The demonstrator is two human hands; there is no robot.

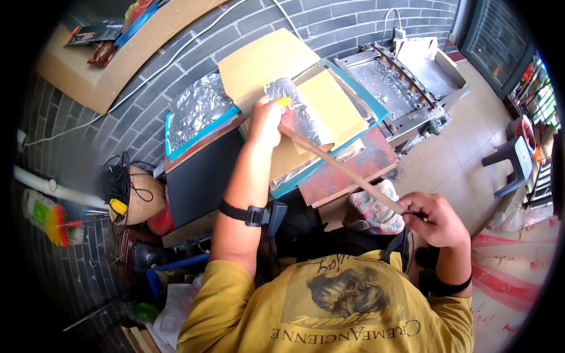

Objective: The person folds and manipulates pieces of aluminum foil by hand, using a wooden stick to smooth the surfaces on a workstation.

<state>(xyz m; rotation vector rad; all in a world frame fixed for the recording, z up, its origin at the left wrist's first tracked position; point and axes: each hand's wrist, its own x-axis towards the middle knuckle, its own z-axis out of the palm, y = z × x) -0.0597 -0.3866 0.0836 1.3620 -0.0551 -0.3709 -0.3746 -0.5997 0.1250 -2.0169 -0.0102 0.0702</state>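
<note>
A long, narrow brown strip (340,165) runs straight and slanted between my two hands. My right hand (435,218) grips its near end between thumb and fingers. At its far end my left hand (265,121) is closed around it, over the stack of sheets. A small yellow piece (283,102) shows at my left fingertips; what it is, I cannot tell. Just beyond lies a curled sheet of silver foil (315,125), on and beside tan paper sheets (337,103). A teal board (375,108) lies beneath the papers.
Crumpled foil pieces fill a blue-rimmed tray (167,137) at the left. A foil-littered metal frame (388,75) stands at the back right. Reddish-brown boards (353,165) jut out below the stack. A plastic stool (512,165) is on the tiled floor. A spotted cloth (375,207) lies near my lap.
</note>
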